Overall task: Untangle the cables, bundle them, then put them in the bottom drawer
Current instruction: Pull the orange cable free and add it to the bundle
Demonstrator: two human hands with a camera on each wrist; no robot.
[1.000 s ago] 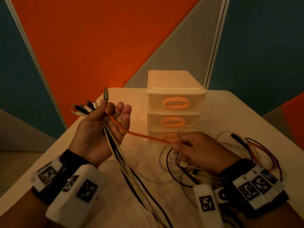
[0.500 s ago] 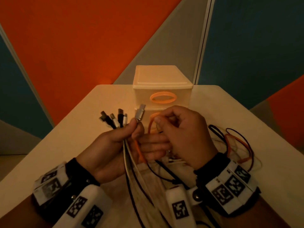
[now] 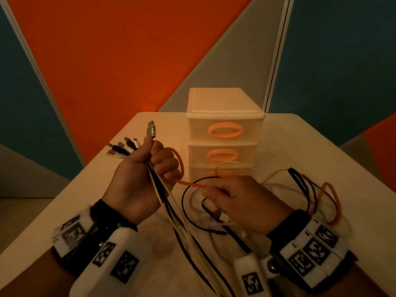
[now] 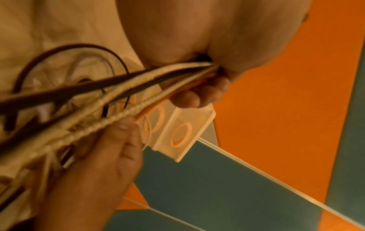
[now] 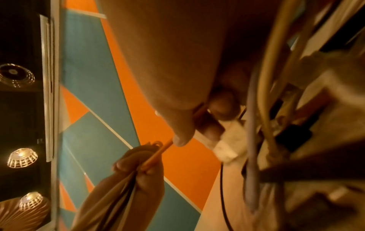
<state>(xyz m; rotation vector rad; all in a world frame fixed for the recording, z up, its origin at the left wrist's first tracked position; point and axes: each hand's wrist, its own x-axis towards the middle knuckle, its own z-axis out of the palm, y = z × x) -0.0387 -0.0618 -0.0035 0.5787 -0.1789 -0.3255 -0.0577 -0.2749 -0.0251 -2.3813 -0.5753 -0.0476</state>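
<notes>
The job looked roughly half done. The left hand [image 3: 139, 181] was clenched round a gathered bunch of cables [image 3: 171, 202], plug ends fanned above the fist, while the right hand [image 3: 242, 200] pinched the orange cable [image 3: 190, 183] stretched between them. More loose cable [image 3: 310, 189] lay tangled on the bench [image 3: 321, 146] beside the drawer unit [image 3: 225, 129], whose bottom drawer [image 3: 222, 171] seemed closed. Untangling, bundling and stowing remained. No readable writing showed, only square coded markers on the wrist bands [image 3: 315, 251].

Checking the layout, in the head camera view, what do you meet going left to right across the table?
Fanned cable plugs → left hand → drawer unit → right hand → loose cable loops.
</notes>
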